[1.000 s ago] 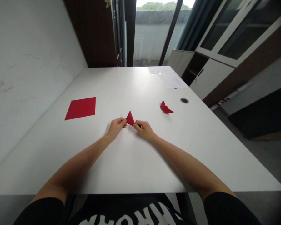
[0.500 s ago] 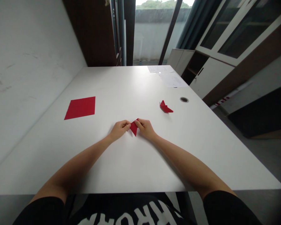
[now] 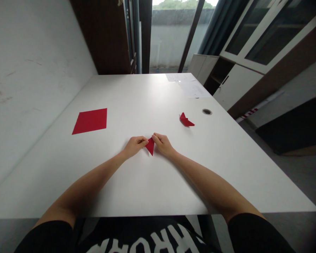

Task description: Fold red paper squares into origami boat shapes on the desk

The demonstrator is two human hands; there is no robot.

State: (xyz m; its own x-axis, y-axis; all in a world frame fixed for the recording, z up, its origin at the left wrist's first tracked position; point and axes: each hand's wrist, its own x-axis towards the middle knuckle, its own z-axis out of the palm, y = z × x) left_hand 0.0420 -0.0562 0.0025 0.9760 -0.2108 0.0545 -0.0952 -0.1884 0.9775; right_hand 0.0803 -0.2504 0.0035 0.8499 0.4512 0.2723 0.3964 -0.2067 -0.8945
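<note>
Both hands are pinching a small folded red paper triangle [image 3: 150,146] over the white table [image 3: 147,186], left hand [image 3: 134,147] on one corner, right hand [image 3: 163,144] on the other. Off to the sides lie a flat red square [image 3: 89,121] and a folded red piece [image 3: 186,120].

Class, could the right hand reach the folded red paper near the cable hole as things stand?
Probably yes, once released: the right hand holds the red triangle, and no object lies between it and the folded piece on the white table.
</note>
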